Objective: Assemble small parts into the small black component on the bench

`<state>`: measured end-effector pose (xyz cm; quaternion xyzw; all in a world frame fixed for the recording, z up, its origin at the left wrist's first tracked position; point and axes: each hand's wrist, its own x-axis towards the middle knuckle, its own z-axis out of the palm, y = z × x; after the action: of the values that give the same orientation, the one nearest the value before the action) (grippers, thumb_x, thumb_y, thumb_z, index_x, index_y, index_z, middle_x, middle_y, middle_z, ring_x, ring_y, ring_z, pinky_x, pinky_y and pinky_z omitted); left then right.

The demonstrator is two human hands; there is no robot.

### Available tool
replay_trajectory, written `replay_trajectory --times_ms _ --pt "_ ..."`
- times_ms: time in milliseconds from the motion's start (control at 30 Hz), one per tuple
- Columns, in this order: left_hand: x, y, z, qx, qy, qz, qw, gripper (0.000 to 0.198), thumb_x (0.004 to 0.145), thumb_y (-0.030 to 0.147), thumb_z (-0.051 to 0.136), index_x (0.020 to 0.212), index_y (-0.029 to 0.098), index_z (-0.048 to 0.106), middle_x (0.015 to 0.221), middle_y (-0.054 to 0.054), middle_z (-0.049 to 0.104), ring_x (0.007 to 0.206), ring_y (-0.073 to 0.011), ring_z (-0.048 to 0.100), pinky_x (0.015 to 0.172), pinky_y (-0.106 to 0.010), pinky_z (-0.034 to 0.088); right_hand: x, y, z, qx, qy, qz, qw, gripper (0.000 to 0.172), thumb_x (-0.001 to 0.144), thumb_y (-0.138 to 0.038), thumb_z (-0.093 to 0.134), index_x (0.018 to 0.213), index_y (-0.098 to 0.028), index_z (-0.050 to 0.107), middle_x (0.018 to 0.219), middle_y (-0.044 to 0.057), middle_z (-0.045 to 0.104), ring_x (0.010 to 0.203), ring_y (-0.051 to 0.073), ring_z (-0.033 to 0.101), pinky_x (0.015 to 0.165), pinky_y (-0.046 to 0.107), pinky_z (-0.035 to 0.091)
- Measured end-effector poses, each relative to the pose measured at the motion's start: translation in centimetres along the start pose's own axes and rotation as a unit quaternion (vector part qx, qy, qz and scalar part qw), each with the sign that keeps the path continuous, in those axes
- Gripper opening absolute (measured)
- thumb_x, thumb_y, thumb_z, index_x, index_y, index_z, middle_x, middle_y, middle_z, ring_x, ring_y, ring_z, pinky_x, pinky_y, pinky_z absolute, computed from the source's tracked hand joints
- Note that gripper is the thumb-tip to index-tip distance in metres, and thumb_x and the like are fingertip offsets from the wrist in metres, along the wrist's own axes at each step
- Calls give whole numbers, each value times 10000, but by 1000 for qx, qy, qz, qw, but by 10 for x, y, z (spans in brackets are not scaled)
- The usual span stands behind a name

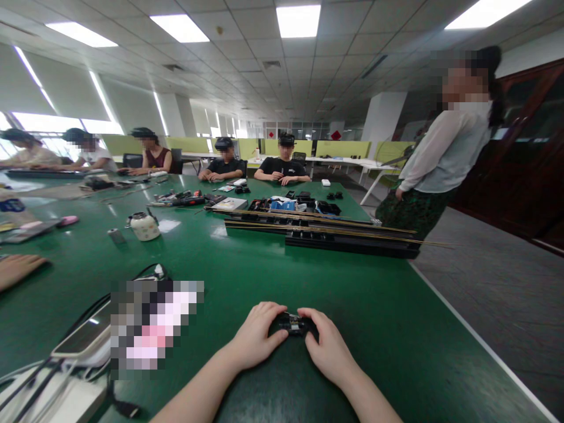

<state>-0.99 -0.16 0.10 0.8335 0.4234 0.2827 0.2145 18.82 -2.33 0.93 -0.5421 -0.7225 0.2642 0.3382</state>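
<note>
Between my two hands, low over the green table (247,276), is a small black object (294,326) with a pale, shiny middle part; its kind is too small to make out. My left hand (259,333) pinches its left end between thumb and fingers. The other end is gripped by my right hand (326,339), thumb below and fingers above. Fingertips cover both ends of the object.
Long black rails with thin brass-coloured rods (352,244) lie ahead. Left are a phone-like device (86,332), cables, a patterned pot (144,227) and another person's hand (20,270). Several people sit around the table; one person (449,147) stands at right.
</note>
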Motion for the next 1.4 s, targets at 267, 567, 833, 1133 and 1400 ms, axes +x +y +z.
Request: replay_trajectory --times_ms 267,567,833,1133,1400 --pt "1 0 0 4 1 5 1000 373 788 211 614 1147 225 512 1098 -58 571 1042 -233 497 921 -379 393 0 -1 0 3 1 7 1000 417 696 -83 424 1066 -197 580 1096 61 628 1065 191 549 968 352 394" --pt "1 3 -2 4 2 4 1000 349 781 206 611 1117 229 523 1081 -53 570 1031 -231 501 917 -380 397 2 1 1 2 0 4 1000 422 689 -78 421 1059 -193 586 1094 58 633 1062 185 553 972 347 393" --pt "0 1 -1 -2 -3 1 1000 399 779 223 613 1162 227 501 1100 -67 563 1040 -247 492 923 -402 385 1 0 0 7 3 4 1000 422 688 -70 418 1051 -205 586 1087 53 634 1058 189 554 966 354 397" --pt "0 0 0 -5 -6 -2 1000 373 783 216 608 1142 237 513 1096 -60 561 1041 -250 489 925 -409 380 1 -1 -1 9 3 8 1000 413 692 -76 421 1044 -210 591 1083 51 637 1060 193 556 966 357 399" --pt "1 2 -1 -8 -6 -4 1000 370 777 195 610 1131 245 515 1090 -53 562 1037 -243 490 922 -400 382 1 0 0 2 1 10 1000 405 711 -89 417 1059 -208 585 1094 55 628 1064 188 549 968 351 392"
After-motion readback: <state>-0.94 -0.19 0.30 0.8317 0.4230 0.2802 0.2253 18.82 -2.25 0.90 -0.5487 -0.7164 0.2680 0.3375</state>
